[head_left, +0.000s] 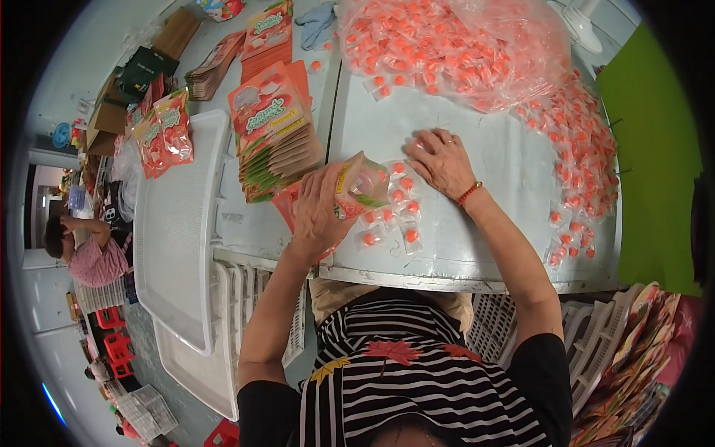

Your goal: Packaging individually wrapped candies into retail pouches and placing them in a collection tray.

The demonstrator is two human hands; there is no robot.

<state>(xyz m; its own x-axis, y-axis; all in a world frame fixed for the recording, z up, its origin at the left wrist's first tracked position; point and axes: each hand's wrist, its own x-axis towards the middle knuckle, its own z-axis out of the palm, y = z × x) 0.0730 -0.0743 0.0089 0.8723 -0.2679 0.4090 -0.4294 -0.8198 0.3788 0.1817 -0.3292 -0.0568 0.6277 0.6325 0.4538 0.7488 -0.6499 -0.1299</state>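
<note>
My left hand is wrapped round a red printed pouch, which lies tilted near the table's front edge with its mouth toward the right. Beside that mouth is a small group of clear-wrapped orange-red candies. My right hand rests palm down on the table to the right of these candies. Its fingers are apart and slightly bent, with nothing seen in them; the underside of the palm is hidden. A fanned stack of similar flat pouches lies just beyond my left hand.
A big clear plastic bag with many wrapped candies covers the far side, and a loose heap runs down the right. At left, a white tray has filled pouches at its far end. A green panel borders the right.
</note>
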